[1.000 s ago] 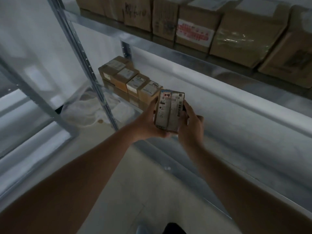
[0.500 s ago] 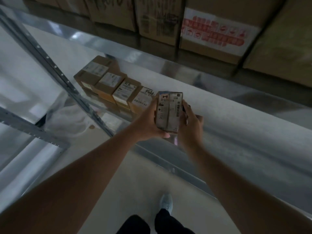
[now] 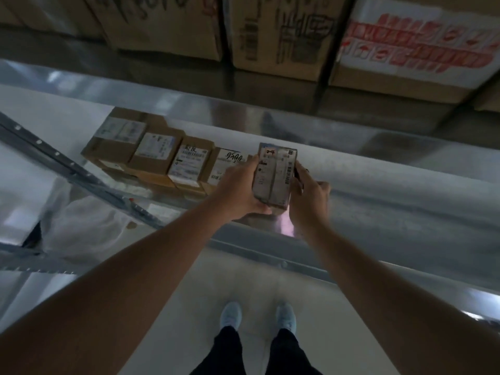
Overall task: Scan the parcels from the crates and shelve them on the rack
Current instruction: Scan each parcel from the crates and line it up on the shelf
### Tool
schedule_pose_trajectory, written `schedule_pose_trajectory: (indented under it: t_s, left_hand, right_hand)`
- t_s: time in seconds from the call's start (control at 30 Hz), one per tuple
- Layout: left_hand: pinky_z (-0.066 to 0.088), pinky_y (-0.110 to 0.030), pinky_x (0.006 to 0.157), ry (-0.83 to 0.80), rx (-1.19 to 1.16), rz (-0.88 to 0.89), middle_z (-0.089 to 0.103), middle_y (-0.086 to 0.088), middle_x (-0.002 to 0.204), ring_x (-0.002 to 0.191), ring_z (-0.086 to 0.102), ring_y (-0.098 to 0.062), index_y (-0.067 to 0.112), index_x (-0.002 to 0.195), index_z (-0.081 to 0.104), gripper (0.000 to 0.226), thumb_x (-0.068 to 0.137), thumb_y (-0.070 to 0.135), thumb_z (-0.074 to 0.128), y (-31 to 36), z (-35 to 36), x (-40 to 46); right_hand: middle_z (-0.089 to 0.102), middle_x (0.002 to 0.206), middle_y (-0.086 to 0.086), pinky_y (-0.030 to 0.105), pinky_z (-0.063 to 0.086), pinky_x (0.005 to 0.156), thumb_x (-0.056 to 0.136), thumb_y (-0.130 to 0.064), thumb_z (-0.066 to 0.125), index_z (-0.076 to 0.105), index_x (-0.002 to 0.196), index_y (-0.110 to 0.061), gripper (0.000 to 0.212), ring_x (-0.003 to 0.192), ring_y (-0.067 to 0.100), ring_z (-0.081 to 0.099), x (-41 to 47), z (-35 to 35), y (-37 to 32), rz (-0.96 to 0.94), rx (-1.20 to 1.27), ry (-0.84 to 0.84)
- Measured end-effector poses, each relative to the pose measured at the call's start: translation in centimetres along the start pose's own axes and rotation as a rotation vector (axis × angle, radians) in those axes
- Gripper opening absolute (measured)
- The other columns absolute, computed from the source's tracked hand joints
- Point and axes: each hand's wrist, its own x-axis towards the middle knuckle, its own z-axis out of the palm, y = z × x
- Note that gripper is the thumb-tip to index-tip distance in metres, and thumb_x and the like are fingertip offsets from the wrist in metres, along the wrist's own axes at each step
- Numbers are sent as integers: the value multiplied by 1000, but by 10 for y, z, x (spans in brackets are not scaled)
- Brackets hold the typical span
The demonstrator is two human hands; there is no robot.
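Both hands form the grip on a small labelled parcel [image 3: 274, 175]: the left hand [image 3: 239, 190] is wrapped round its left side with the thumb under the near end, while the right hand [image 3: 308, 197] curls against its right edge. The parcel is held upright over the front edge of the metal rack's lower shelf [image 3: 392, 201], just right of a row of four cardboard boxes [image 3: 165, 155] already standing there with white labels facing up. Handwriting in dark ink marks the parcel's top label, beside a barcode. Larger cartons [image 3: 284, 31] fill the shelf above, one bearing a red-printed sticker [image 3: 416, 41]. Below, the person's pale shoes [image 3: 231, 315] stand on the light floor, and a crumpled clear plastic bag [image 3: 81, 226] lies at left behind the rack's diagonal brace [image 3: 75, 171].
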Motion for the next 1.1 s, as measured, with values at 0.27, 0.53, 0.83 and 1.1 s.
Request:
schedule_pose_trajectory:
  t_s: [0.27,0.53,0.83,1.1]
  left_hand:
    - [50,-40,107,-51,84,16,66,-2,129,119,59,-21,14,141,52,108,52,48,103,-18,1,15]
    - [40,-35,107,-86,112,-23,40,3,120,113,39,-14,13,145,49,108,57,45,102,-19,-2,17]
    - [46,-53,114,-175,128,-96,40,-4,127,124,46,-27,18,145,47,108,57,49,100,-18,-9,19]
    - [45,-56,116,-249,237,-89,38,-7,131,129,44,-31,21,146,45,103,63,55,96,-20,-16,20]
  right_hand:
    - [46,123,11,34,39,82,113,-40,37,40,156,-54,46,81,15,36,14,24,8,18,-107,24]
    - [39,116,7,43,51,90,113,-41,37,38,155,-57,45,96,28,50,15,30,6,52,-105,32]
    - [48,124,6,42,46,84,113,-38,32,35,156,-58,48,95,26,41,26,43,9,39,-126,31]
    - [41,127,9,42,47,83,112,-41,39,41,153,-55,44,105,38,54,14,33,-7,92,-115,71]
